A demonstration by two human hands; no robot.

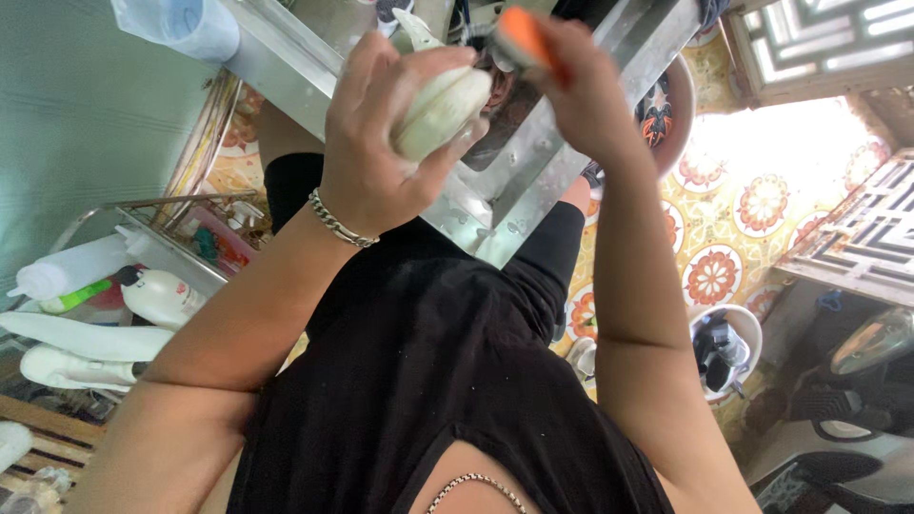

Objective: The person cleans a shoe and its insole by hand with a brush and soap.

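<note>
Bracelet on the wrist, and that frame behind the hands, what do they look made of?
Bracelet: probably polished metal, silvery chain links that glint. Frame: likely steel or aluminium, flat grey beams with a dull sheen and bolt heads.

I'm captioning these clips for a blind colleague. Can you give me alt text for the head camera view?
Seen from above, a person's left hand, a chain bracelet on its wrist, grips a pale peeled vegetable while the right hand holds an orange-handled tool beside it, over a metal bench. White bottles lie on a rack at the left above a patterned tile floor.
</note>
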